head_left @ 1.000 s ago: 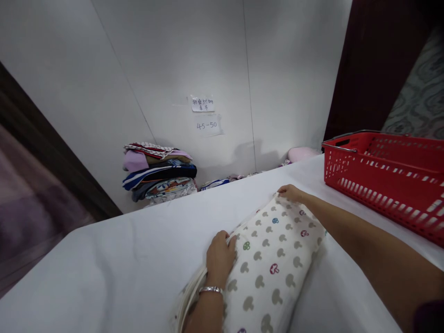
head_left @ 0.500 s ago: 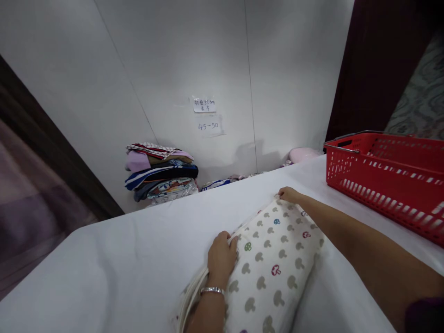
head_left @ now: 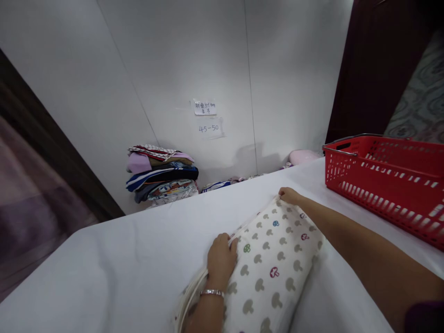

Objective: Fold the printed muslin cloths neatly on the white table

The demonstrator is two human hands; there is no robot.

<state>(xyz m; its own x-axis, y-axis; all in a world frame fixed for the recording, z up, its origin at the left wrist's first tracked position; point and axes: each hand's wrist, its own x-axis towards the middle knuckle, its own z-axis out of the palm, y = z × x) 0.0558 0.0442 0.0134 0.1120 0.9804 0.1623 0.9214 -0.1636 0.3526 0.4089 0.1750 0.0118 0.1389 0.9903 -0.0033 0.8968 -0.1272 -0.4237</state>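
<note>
A white cloth (head_left: 270,263) printed with grey mushrooms and a few coloured ones slants across the near part of the white-covered table. My right hand (head_left: 288,195) reaches over from the right and pinches its far corner, drawing it to a point. At the cloth's left edge, my left hand (head_left: 222,256) is closed around the fabric, thumb on the printed side; a silver bracelet circles that wrist. Curved pale folds or bands (head_left: 189,298) show to the left of this forearm, and I cannot tell whether they belong to the same piece. The cloth's near end runs out of view.
A red plastic basket (head_left: 381,180) with a metal handle stands on the table (head_left: 138,263) at the right. Behind the far edge rises a stack of folded fabrics (head_left: 161,173), with a pink item (head_left: 303,156) farther right. Paper labels (head_left: 211,128) hang on the wall.
Both hands keep their hold on the cloth and have hardly moved. The view has tilted very slightly, and the printed panel has shifted a touch left.
</note>
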